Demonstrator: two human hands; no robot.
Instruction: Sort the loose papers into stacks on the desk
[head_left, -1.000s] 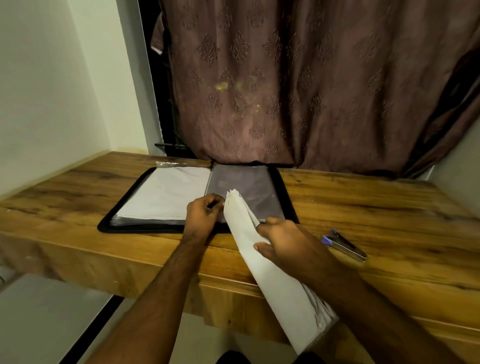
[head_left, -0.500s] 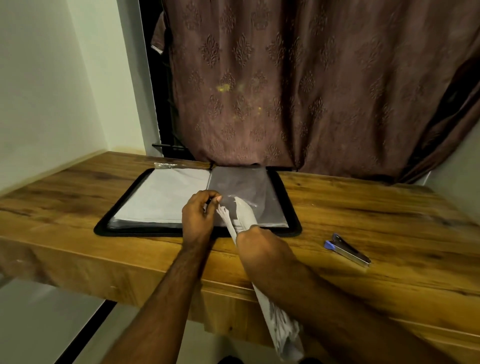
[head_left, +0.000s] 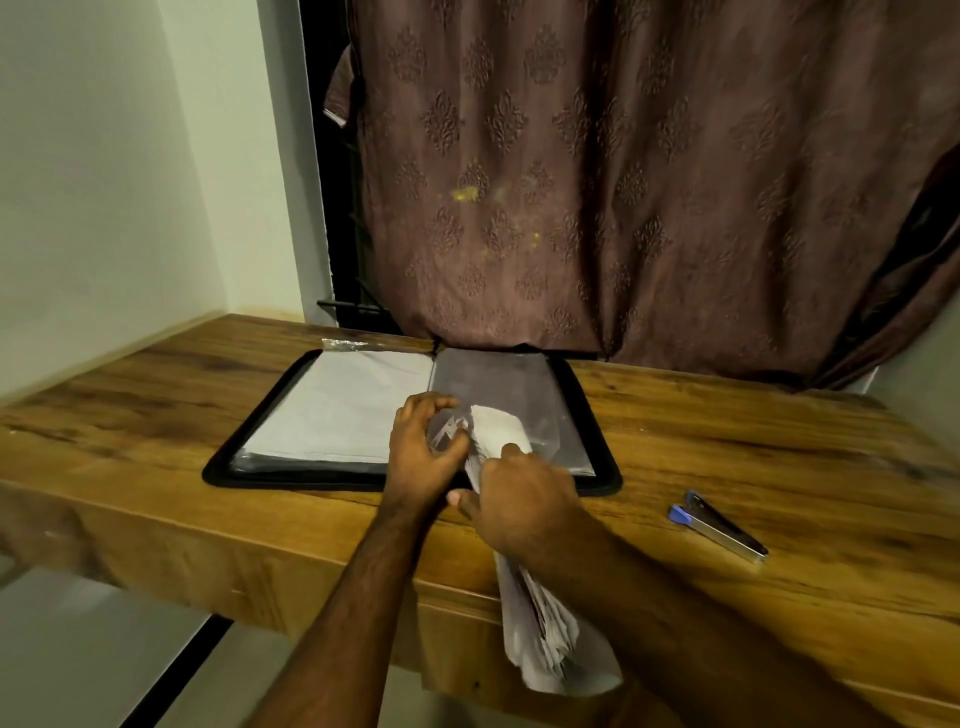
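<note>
2 hands (head_left: 423, 452) (head_left: 519, 506) grip white papers (head_left: 540, 623), bundle curled, edges fanned.

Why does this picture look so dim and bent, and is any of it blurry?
Head view: the light is low and warm, so the curtain looks murky. The wide lens bows the desk edge and leans the wall. The stapler and folder are fairly sharp; the left hand, right hand and papers are smeared by motion, and a plastic sleeve gives faint glare.
</note>
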